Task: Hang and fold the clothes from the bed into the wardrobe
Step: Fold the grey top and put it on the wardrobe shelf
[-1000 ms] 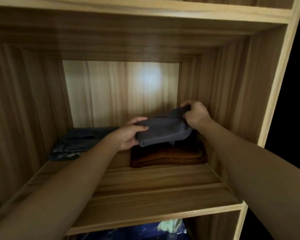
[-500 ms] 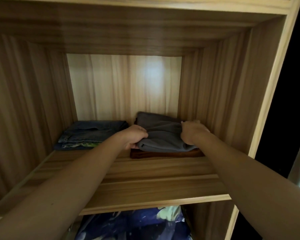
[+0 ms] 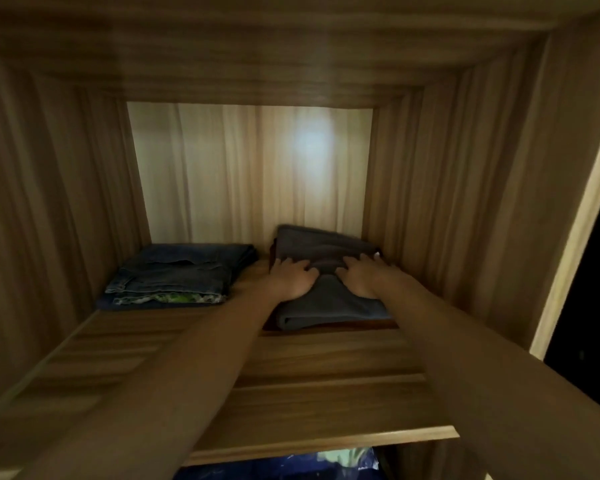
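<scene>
pressing the folded grey garment (image 3: 326, 308) flat on its stack at the right rear of the wardrobe shelf (image 3: 326, 375).
my left hand (image 3: 293, 278) and right hand (image 3: 359, 278) lie palm-down on it, fingers straight, gripping nothing. the soft, thick cloth rests on a brown fold (image 3: 368, 326), with folded denim (image 3: 177, 275) beside it. next, i judge, i should lift away without dragging it.
</scene>
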